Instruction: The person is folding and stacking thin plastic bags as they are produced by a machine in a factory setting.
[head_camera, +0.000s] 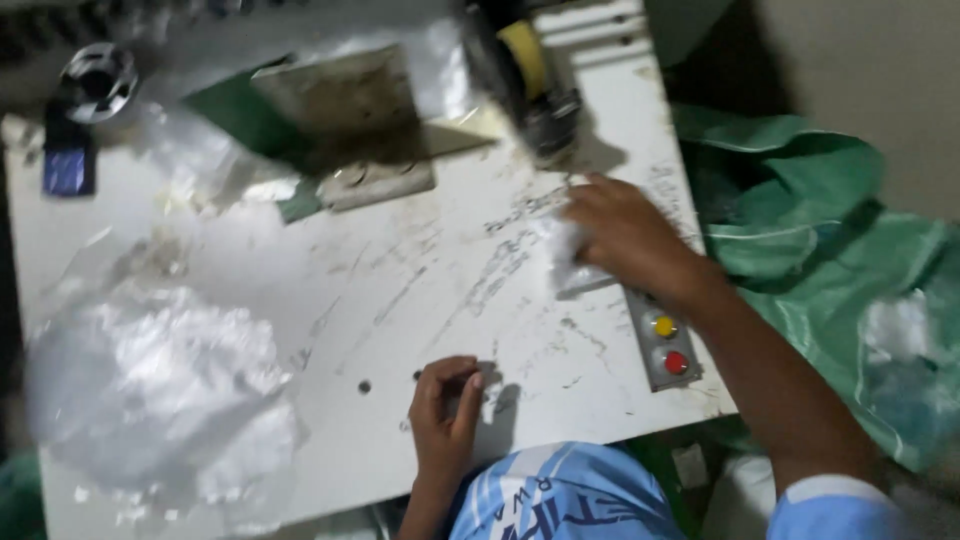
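Note:
My right hand (630, 240) rests on the white worktable (400, 300) and covers a small clear plastic piece (570, 262) that lies flat under its fingers. Just in front of that hand stands a dark machine head with a yellow roll (530, 70). My left hand (447, 408) lies near the table's front edge with its fingers curled in; nothing shows in it. A grey button box (662, 345) with a yellow and a red button sits under my right wrist.
A large heap of clear plastic bags (150, 390) fills the table's left side. A metal plate (345, 105) and a tape spool (98, 80) lie at the back. Green woven sacks (820, 230) hang off the right edge.

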